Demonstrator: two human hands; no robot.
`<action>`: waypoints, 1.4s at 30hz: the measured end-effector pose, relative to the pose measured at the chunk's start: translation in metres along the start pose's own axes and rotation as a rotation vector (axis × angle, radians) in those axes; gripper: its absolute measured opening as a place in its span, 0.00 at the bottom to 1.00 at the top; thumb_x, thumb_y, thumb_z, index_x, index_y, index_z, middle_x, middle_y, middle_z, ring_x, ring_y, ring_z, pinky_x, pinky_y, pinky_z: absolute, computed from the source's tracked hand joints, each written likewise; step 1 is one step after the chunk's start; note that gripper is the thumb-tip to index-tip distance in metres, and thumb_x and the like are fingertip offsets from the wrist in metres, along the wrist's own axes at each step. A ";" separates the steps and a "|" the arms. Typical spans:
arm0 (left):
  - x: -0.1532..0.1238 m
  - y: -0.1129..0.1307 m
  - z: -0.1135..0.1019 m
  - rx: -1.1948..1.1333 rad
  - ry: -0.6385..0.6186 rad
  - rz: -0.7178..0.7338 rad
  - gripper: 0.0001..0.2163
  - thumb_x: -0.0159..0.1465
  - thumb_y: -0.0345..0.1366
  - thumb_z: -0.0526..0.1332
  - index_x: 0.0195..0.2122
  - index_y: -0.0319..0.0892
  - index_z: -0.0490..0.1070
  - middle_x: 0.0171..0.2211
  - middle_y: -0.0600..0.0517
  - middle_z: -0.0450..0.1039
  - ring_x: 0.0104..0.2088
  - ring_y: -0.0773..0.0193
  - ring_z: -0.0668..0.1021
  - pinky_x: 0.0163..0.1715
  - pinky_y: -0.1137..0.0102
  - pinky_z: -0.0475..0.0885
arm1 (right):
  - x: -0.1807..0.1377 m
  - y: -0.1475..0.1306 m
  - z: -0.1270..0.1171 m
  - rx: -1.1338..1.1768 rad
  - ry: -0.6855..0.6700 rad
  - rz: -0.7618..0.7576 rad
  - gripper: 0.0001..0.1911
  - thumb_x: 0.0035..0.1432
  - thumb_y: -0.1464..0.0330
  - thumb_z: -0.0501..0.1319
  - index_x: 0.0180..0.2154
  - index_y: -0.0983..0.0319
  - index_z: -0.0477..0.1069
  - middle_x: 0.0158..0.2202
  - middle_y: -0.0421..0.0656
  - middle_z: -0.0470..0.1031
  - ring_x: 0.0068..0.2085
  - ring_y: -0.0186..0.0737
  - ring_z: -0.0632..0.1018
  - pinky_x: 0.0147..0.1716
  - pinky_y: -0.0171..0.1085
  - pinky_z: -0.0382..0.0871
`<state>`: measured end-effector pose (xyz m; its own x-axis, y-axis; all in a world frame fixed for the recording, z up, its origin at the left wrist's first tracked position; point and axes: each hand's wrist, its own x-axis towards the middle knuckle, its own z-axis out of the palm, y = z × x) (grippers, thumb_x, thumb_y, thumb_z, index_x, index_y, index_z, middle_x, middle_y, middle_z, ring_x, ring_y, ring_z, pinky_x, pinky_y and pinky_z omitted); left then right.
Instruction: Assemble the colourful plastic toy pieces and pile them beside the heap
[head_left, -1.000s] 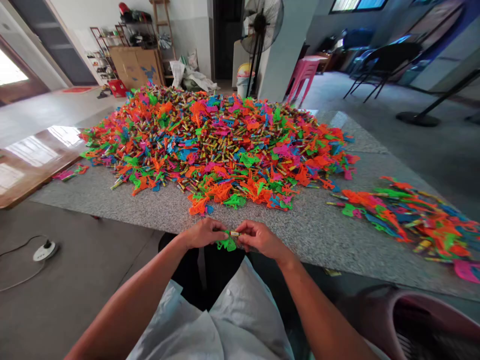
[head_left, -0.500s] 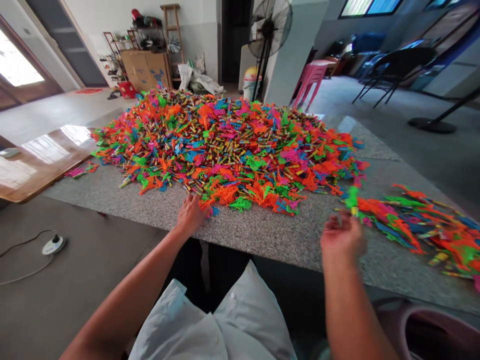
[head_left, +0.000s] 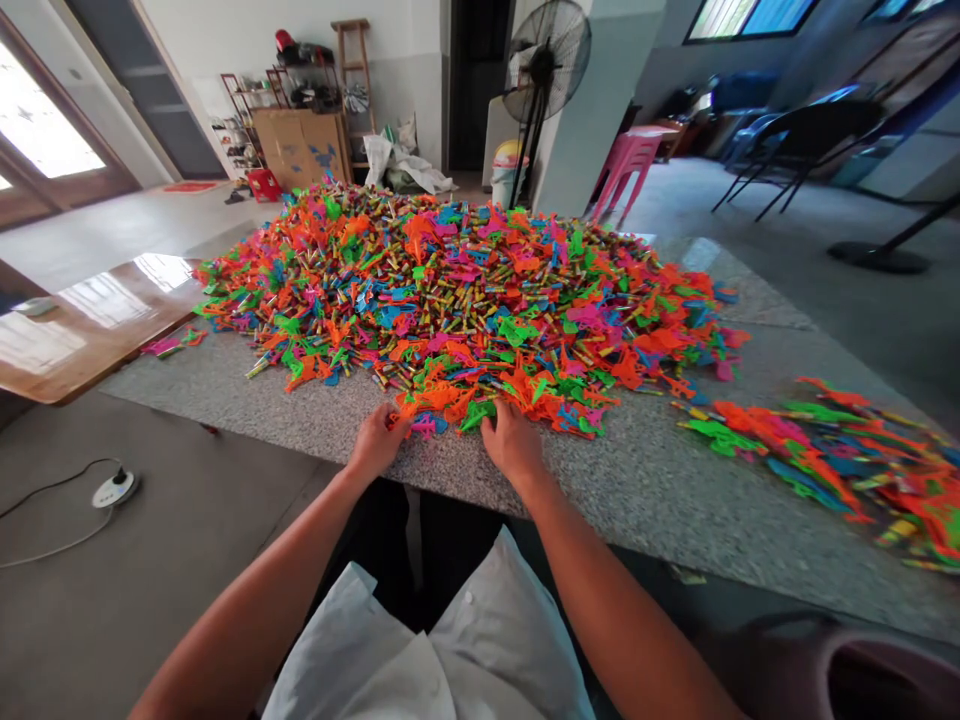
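A large heap of small bright plastic pieces (head_left: 465,290), mixed with short yellow-and-red tubes, covers the middle of the stone-topped table (head_left: 630,470). At its front edge is my left hand (head_left: 377,440), thumb and fingers curled together against an orange plastic piece (head_left: 405,408). My right hand (head_left: 514,442) is beside it, with thumb and index finger closing on the end of a green plastic piece (head_left: 475,415). A pink plastic piece (head_left: 426,426) lies between the hands. The fingertips are partly hidden among the pieces.
To the right lies a separate pile of plastic pieces and tubes (head_left: 847,460). A glossy wooden table (head_left: 90,320) adjoins at the left. Behind the heap stand a fan (head_left: 546,65) and pink stools (head_left: 630,165). A power socket (head_left: 116,489) rests on the floor.
My right hand has moved left from the separate pile to the heap's front edge. The green piece it carried now lies on that pile. My left hand stays at the heap.
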<state>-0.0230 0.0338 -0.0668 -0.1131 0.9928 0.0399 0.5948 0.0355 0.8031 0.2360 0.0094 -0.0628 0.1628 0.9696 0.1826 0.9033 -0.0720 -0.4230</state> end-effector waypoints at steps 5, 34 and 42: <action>-0.007 -0.005 0.003 -0.317 -0.003 -0.154 0.17 0.60 0.53 0.68 0.35 0.45 0.69 0.21 0.56 0.73 0.21 0.65 0.72 0.23 0.72 0.61 | -0.011 -0.020 -0.001 0.032 -0.121 -0.051 0.14 0.69 0.66 0.60 0.54 0.63 0.73 0.47 0.51 0.82 0.47 0.48 0.82 0.46 0.39 0.71; -0.040 0.041 0.011 -1.021 -0.289 -0.361 0.22 0.51 0.49 0.78 0.39 0.42 0.75 0.30 0.55 0.76 0.25 0.70 0.77 0.23 0.75 0.69 | -0.024 -0.019 -0.005 0.799 -0.201 0.050 0.09 0.65 0.59 0.61 0.39 0.57 0.69 0.35 0.42 0.80 0.29 0.41 0.79 0.30 0.38 0.71; -0.042 0.059 0.014 -1.028 -0.274 -0.342 0.23 0.48 0.45 0.80 0.38 0.41 0.73 0.33 0.53 0.79 0.29 0.68 0.78 0.27 0.74 0.72 | -0.052 -0.034 -0.019 1.303 -0.361 0.161 0.21 0.59 0.55 0.67 0.49 0.59 0.73 0.33 0.39 0.80 0.24 0.34 0.73 0.23 0.35 0.66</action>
<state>0.0280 -0.0041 -0.0300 0.1100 0.9451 -0.3076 -0.3899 0.3257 0.8613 0.2045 -0.0433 -0.0411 -0.0638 0.9926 -0.1037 -0.1752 -0.1134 -0.9780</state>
